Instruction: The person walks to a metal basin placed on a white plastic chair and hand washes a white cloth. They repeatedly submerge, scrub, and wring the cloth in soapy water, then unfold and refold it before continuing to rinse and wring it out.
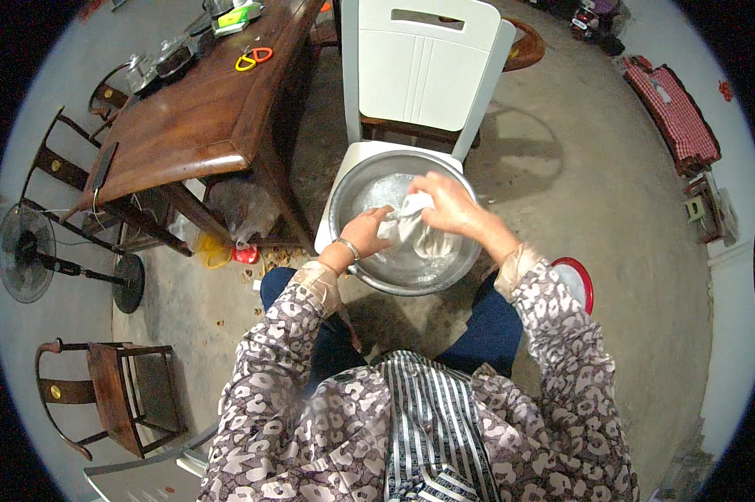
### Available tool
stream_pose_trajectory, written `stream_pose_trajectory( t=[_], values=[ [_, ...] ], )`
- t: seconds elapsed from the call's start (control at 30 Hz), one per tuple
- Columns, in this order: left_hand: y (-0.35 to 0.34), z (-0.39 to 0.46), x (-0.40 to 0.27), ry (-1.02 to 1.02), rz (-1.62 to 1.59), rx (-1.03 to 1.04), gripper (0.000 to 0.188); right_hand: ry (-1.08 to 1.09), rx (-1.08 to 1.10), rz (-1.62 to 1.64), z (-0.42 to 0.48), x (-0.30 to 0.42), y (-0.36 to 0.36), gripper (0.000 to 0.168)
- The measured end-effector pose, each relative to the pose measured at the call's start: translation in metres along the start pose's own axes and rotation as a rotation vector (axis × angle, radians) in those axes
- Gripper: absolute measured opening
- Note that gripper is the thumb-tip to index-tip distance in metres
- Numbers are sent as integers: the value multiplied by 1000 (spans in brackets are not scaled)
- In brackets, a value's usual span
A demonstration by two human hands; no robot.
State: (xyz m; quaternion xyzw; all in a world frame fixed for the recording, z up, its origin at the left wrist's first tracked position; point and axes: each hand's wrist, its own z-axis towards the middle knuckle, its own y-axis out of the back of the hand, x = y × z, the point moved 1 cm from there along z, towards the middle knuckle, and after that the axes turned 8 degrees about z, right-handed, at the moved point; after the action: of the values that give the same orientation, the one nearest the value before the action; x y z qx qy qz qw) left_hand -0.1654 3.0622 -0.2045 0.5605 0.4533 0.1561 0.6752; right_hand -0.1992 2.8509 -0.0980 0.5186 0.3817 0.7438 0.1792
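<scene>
A round metal basin (390,285) with water in it rests on the seat of a white chair (424,69). Inside it, a wet white cloth (437,243) hangs down from my right hand (446,204), whose fingers are closed on its upper part. My left hand (366,233), with a bangle at the wrist, is over the left side of the basin. Its thumb and fingers are apart at the cloth's left edge; whether they pinch the cloth cannot be made out. The lower folds of the cloth lie near the basin's bottom.
At the upper left stands a wooden table (183,128) bearing scissors (254,59), a tissue pack (233,20) and glass-lidded pots. Plastic bags (242,213) lie beneath it. A standing fan (29,254) and wooden chairs are at the left. A red-rimmed basin (581,282) sits on the floor at right.
</scene>
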Motion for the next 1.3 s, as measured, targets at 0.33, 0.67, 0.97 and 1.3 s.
stream_pose_trajectory(
  t=[0.33,0.67,0.97,1.3],
  values=[
    [12,2,-35,-127,-282,-219,95,281,-121,79,15,81,85,53],
    [23,10,-87,35,-563,-391,73,296,-314,257,0,108,100,50],
    [9,25,-65,90,-884,-408,29,61,-561,507,-44,35,90,37],
    [34,26,-66,40,-1119,-410,36,-332,-450,600,-79,-102,-38,39]
  ],
)
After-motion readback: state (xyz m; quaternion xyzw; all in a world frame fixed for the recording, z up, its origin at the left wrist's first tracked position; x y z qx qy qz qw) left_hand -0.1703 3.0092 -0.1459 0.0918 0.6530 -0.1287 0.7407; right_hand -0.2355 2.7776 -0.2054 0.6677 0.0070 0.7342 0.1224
